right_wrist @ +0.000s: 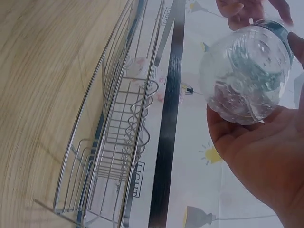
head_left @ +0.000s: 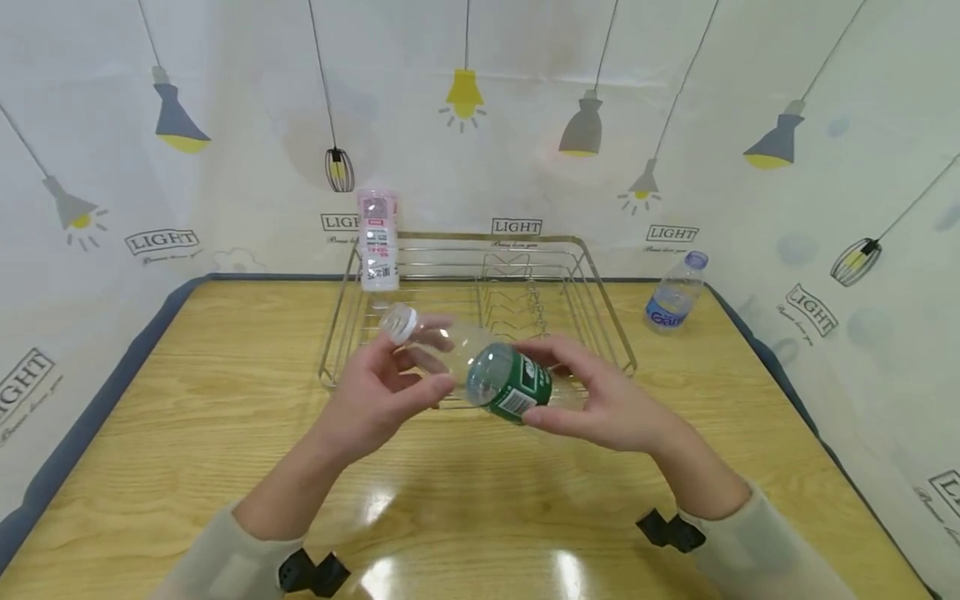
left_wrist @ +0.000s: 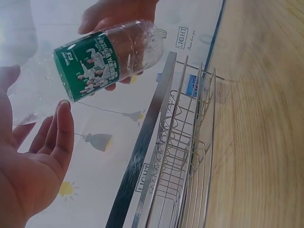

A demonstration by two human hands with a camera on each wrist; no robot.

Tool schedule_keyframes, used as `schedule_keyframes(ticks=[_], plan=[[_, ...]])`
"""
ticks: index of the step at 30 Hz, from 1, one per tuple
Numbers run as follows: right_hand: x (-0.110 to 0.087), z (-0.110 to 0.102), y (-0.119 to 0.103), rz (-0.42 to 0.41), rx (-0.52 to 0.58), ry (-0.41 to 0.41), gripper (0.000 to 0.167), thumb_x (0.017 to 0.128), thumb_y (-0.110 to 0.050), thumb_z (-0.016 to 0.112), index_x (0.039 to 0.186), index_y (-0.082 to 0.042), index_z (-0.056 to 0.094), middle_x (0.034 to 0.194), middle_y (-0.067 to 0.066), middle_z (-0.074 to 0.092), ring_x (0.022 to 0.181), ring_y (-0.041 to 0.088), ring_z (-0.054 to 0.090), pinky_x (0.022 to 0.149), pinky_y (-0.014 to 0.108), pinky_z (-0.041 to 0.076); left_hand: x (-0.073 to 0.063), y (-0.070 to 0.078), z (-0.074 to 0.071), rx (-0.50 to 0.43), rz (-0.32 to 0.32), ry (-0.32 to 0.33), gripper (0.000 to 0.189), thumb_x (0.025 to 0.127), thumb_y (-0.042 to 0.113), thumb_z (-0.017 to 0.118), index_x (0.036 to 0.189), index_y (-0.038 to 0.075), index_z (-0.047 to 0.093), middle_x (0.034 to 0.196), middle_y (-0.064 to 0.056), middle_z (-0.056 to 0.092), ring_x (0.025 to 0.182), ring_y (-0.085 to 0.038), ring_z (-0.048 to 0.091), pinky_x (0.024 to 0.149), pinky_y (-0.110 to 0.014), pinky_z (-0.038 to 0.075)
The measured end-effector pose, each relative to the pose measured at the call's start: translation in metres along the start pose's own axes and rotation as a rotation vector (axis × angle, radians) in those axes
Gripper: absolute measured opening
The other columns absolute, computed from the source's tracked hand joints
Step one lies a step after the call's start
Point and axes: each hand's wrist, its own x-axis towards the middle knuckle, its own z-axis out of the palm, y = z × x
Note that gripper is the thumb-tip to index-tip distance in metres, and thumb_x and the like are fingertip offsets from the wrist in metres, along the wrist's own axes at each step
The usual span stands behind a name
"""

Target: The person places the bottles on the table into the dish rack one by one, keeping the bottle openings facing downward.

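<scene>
My right hand [head_left: 600,396] grips a clear plastic bottle [head_left: 573,392] with a green label around its middle, near the base end. The bottle lies tilted in the air, its white-ringed neck pointing left and up. My left hand [head_left: 382,396] holds the neck end, with some fingers visible through the clear plastic and the thumb on the near side. From the left wrist, people are pictured on the label [left_wrist: 88,66]. Seen from the right wrist, the fingers of my right hand [right_wrist: 261,152] curve around the bottle's ridged base [right_wrist: 242,80].
A metal wire dish rack [head_left: 622,337] stands on the wooden table [head_left: 487,500] behind the hands. A pink and white bottle [head_left: 378,242] is upright at its back left. Right of the rack stands a clear bottle [head_left: 675,292] with a blue label. Lamp-printed cloth encloses the table.
</scene>
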Motion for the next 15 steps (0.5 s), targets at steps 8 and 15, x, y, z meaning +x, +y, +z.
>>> schedule_keyframes(ticks=[8, 15], plan=[[-0.007, -0.01, 0.01, 0.079, 0.3, 0.1, 0.072, 0.104, -0.004, 0.071, 0.166, -0.004, 0.034, 0.157, 0.019, 0.048, 0.134, 0.023, 0.058, 0.106, 0.024, 0.055, -0.001, 0.001, -0.011, -0.105, 0.06, 0.072, 0.054, 0.098, -0.011, 0.063, 0.142, 0.02, 0.065, 0.127, -0.006, 0.068, 0.101, -0.019, 0.078, 0.078, -0.033, 0.067], [-0.011, -0.008, 0.012, 0.069, 0.62, 0.095, 0.065, 0.106, 0.004, 0.059, 0.165, -0.013, 0.037, 0.147, 0.006, 0.059, 0.124, 0.018, 0.07, 0.1, 0.033, 0.063, 0.0, 0.0, -0.011, -0.23, 0.076, 0.04, 0.055, 0.099, -0.011, 0.059, 0.143, 0.02, 0.063, 0.131, -0.002, 0.071, 0.11, -0.018, 0.078, 0.086, -0.036, 0.067]])
